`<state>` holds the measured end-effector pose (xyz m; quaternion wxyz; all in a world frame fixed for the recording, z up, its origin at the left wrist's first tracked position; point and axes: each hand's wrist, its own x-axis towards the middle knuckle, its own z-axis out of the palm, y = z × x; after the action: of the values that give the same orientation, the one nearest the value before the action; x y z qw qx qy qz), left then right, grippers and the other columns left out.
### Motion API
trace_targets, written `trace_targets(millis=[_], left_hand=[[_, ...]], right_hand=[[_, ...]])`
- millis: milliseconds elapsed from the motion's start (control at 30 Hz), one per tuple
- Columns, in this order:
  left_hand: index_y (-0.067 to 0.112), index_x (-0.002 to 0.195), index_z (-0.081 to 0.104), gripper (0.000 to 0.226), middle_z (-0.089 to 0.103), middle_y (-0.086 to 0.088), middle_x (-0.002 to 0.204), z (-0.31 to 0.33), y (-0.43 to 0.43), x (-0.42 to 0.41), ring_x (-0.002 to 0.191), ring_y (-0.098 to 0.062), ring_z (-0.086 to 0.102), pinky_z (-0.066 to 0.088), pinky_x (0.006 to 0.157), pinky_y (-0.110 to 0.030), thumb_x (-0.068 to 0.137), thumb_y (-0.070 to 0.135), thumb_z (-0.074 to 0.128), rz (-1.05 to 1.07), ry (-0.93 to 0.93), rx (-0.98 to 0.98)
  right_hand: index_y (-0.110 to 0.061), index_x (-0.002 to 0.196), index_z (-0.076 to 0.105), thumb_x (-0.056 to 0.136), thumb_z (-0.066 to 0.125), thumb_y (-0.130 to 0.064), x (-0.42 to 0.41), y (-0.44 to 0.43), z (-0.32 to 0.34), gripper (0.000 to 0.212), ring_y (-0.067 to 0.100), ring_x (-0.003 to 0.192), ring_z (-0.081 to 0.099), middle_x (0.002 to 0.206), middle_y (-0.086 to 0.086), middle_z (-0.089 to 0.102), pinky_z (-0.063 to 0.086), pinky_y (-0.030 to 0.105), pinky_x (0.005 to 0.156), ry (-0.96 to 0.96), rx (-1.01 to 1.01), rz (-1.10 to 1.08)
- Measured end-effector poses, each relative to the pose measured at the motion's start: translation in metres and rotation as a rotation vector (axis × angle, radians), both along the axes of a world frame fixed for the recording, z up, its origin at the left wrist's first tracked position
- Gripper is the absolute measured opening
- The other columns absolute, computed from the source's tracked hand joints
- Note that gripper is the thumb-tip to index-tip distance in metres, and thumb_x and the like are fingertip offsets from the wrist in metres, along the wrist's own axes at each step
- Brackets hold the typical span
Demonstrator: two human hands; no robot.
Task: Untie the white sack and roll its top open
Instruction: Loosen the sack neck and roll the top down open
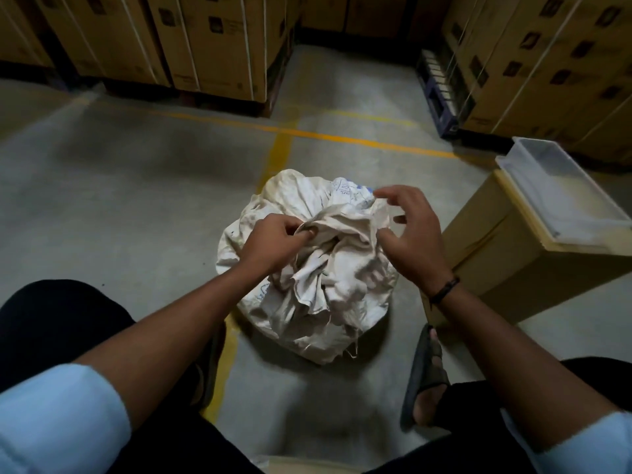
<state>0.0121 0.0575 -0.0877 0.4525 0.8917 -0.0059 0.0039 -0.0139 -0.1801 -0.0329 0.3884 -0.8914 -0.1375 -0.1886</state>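
A white woven sack (328, 295) stands on the concrete floor between my feet, its top bunched and crumpled with frayed threads hanging. My left hand (273, 244) pinches a fold of the sack's mouth at its left side, fingers curled into the fabric. Just right of the bunched top, my right hand (407, 234) hovers with fingers spread and curved. It seems to touch the cloth edge with thumb and fingertips, and I cannot tell if it grips. No tie cord is clearly visible.
A tan carton (506, 254) with a clear plastic tray (561, 189) on top stands right of the sack. Strapped cardboard boxes (212, 46) line the back and right. Yellow floor lines (280, 155) cross behind. My sandalled foot (427, 374) rests near the sack.
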Motion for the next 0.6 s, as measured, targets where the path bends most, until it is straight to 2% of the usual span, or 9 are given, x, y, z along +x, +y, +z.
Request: trace_targets(millis=[100,167,233,300,433,533,600], left_hand=[[0.027,0.086,0.082,0.018,0.075,0.008,0.07,0.008,-0.011,0.003,0.064,-0.004,0.066,0.047,0.059,-0.028,0.081,0.043,0.082,-0.012,0.001,-0.024],[0.031,0.088,0.08,0.019,0.077,0.006,0.072,0.012,-0.02,0.009,0.071,-0.007,0.073,0.059,0.069,-0.036,0.075,0.044,0.085,-0.062,0.012,-0.042],[0.032,0.089,0.079,0.018,0.077,0.006,0.071,0.016,-0.028,0.015,0.071,-0.01,0.075,0.061,0.075,-0.041,0.074,0.039,0.086,-0.107,0.013,-0.052],[0.032,0.091,0.079,0.018,0.077,0.005,0.07,0.021,-0.033,0.022,0.07,-0.011,0.076,0.059,0.074,-0.039,0.076,0.037,0.087,-0.135,0.001,-0.061],[0.032,0.105,0.076,0.032,0.078,0.004,0.071,0.032,-0.039,0.034,0.067,-0.007,0.075,0.05,0.063,-0.024,0.077,0.043,0.087,-0.192,0.043,-0.089],[0.029,0.116,0.072,0.038,0.08,-0.002,0.08,0.036,-0.042,0.041,0.078,-0.015,0.078,0.058,0.077,-0.033,0.082,0.036,0.085,-0.241,0.102,-0.21],[0.027,0.122,0.07,0.039,0.08,-0.007,0.086,0.035,-0.041,0.048,0.079,-0.021,0.076,0.056,0.073,-0.036,0.085,0.03,0.082,-0.241,0.14,-0.31]], right_hand=[[-0.013,0.112,0.069,0.082,0.071,-0.011,-0.029,0.007,0.009,0.03,0.022,0.117,0.055,0.12,0.006,0.061,0.046,0.036,0.097,-0.252,-0.118,0.064],[-0.015,0.106,0.073,0.087,0.07,-0.024,-0.038,0.008,0.003,0.021,0.028,0.119,0.055,0.12,0.006,0.064,0.043,0.042,0.097,-0.371,-0.359,0.117],[-0.019,0.104,0.073,0.091,0.063,-0.033,-0.039,0.003,-0.013,0.021,0.033,0.125,0.053,0.127,0.007,0.065,0.039,0.047,0.1,-0.391,-0.612,0.142],[-0.022,0.109,0.07,0.091,0.059,-0.039,-0.034,-0.005,-0.028,0.027,0.035,0.133,0.047,0.139,0.006,0.058,0.035,0.051,0.106,-0.29,-0.761,0.074],[-0.027,0.137,0.053,0.089,0.056,-0.05,-0.022,-0.023,-0.037,0.054,0.037,0.147,0.028,0.163,0.001,0.033,0.028,0.057,0.113,-0.075,-0.928,-0.067],[-0.023,0.158,0.021,0.083,0.059,-0.063,-0.013,-0.031,-0.044,0.093,0.04,0.155,0.003,0.171,-0.001,0.0,0.016,0.065,0.119,0.093,-1.003,-0.1],[-0.023,0.161,0.001,0.078,0.061,-0.07,-0.006,-0.033,-0.049,0.112,0.041,0.154,-0.012,0.169,-0.002,-0.018,0.009,0.067,0.12,0.164,-1.031,-0.109]])
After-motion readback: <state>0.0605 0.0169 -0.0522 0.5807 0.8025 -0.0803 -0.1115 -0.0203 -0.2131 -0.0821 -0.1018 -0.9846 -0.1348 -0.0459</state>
